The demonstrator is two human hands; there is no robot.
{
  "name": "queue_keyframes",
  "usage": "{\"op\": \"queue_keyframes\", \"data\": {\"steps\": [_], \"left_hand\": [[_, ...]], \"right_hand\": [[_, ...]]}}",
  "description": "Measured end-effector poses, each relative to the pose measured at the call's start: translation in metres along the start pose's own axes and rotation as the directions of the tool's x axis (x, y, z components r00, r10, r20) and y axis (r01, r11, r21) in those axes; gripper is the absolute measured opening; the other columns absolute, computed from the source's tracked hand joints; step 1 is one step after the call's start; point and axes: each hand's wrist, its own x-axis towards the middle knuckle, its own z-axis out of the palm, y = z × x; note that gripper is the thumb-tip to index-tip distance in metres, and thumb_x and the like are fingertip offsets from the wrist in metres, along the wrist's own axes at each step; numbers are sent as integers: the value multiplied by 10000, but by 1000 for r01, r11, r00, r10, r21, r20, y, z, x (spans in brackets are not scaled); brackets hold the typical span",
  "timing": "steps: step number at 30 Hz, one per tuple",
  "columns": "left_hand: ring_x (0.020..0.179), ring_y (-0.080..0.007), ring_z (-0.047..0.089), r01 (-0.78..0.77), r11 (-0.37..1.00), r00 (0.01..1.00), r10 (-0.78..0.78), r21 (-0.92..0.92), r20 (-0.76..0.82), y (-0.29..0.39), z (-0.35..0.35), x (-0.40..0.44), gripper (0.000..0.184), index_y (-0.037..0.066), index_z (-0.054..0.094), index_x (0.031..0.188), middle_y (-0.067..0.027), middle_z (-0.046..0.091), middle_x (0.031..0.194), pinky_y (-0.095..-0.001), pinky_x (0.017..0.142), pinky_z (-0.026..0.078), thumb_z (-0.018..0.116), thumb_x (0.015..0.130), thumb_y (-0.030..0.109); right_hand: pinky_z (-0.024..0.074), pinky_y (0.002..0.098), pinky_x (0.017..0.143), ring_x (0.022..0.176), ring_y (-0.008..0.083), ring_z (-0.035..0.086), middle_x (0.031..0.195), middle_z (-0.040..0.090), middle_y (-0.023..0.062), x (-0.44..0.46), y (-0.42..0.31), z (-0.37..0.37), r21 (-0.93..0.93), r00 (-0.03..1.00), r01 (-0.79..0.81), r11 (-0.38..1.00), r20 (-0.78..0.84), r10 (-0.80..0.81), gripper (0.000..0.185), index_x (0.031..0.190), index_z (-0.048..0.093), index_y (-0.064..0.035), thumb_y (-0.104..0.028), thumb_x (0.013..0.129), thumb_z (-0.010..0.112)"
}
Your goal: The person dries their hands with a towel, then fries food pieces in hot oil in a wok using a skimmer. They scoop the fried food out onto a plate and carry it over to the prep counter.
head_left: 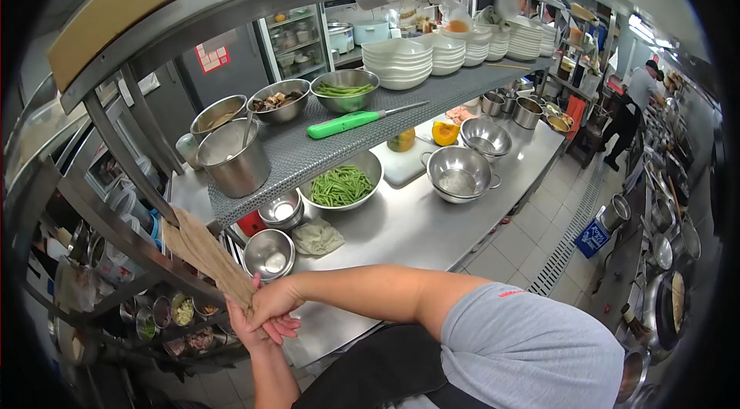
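A brown cloth towel (204,255) hangs from the shelf's corner post, its lower end drawn toward me. My right hand (275,299) reaches across from the right and is closed on that lower end. Pressed against it from below is my left hand (250,328), also around the towel's end; the hands overlap, so part of the grip is hidden. Just beyond them stand small steel bowls (268,253), with a crumpled pale cloth (317,237) beside them. A large bowl of cut green beans (340,186) is farther back on the steel counter (385,235).
Above the counter, a perforated shelf (301,148) bears a green-handled knife (347,124), a steel pot (233,158) and stacked white bowls (397,62). Steel colanders (460,171) and a cutting board (399,166) sit on the counter. A co-worker (637,104) stands far right.
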Motion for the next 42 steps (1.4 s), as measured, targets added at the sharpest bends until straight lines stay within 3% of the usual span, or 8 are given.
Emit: {"op": "queue_keyframes", "data": {"steps": [7, 10, 17, 20, 22, 28, 37, 42], "left_hand": [[843, -268, 574, 125, 987, 992, -126, 100, 4, -16, -29, 21, 554, -31, 423, 1165, -184, 534, 974, -361, 661, 520, 328, 939, 466], [940, -265, 563, 29, 999, 985, -35, -37, -171, -17, 3, 10, 476, -8, 393, 1239, -181, 523, 1081, -347, 821, 479, 388, 950, 370], [1097, -300, 515, -8, 1000, 985, 8, -3, -172, -18, -2, -7, 459, 6, 323, 1320, -183, 470, 1245, -398, 936, 415, 375, 964, 291], [1083, -301, 519, 231, 970, 963, -217, -71, 159, -24, 1, -11, 553, 8, 339, 1315, -201, 473, 1229, -408, 939, 409, 313, 951, 425], [1127, -274, 486, 334, 938, 920, -303, -92, 247, -19, 35, -17, 820, -85, 364, 1264, -211, 476, 1225, -362, 904, 433, 203, 881, 622], [372, -238, 455, 216, 964, 954, -242, -157, -176, -36, 25, -5, 866, -91, 369, 1141, -179, 527, 815, -328, 301, 427, 197, 825, 697], [721, -260, 562, 209, 955, 943, -254, -212, -215, -16, 40, -15, 822, -25, 416, 1170, -192, 535, 964, -385, 477, 500, 237, 828, 700], [927, -345, 558, 408, 907, 885, -363, -107, 292, -16, 22, -32, 741, 15, 369, 1225, -230, 472, 1165, -455, 667, 529, 284, 863, 656]], "right_hand": [[409, 258, 328, 353, 174, 527, 529, 591, 158, -3, 14, 2, 203, 987, 36, 978, -160, -3, 596, 668, 635, 54, -466, 904, 462], [376, 246, 310, 336, 163, 502, 511, 578, 146, -5, 38, 6, 268, 950, 35, 963, -307, 51, 630, 645, 624, 46, -509, 892, 461], [373, 256, 320, 337, 135, 474, 470, 533, 78, -32, 27, 6, -397, 956, -280, 874, -195, 217, 613, 614, 603, 14, -540, 857, 504], [378, 264, 309, 328, 144, 474, 463, 534, 103, -32, 9, -2, -331, 976, -218, 918, -101, 195, 641, 609, 607, 24, -536, 883, 458], [380, 261, 300, 315, 150, 473, 450, 528, 117, -26, 5, -7, 0, 994, -87, 996, -73, 87, 697, 599, 605, 38, -560, 894, 403], [370, 254, 289, 304, 150, 471, 434, 520, 112, -22, 7, 0, 195, 976, 84, 977, -212, -42, 739, 572, 601, 42, -586, 891, 380], [357, 252, 283, 294, 151, 463, 418, 510, 102, -20, 3, 8, 120, 986, -58, 991, -150, 76, 764, 543, 597, 45, -603, 883, 377], [349, 275, 307, 300, 153, 439, 428, 511, 89, -17, 4, 5, 57, 922, -368, 928, 154, 356, 675, 552, 605, 34, -549, 867, 475]]}}
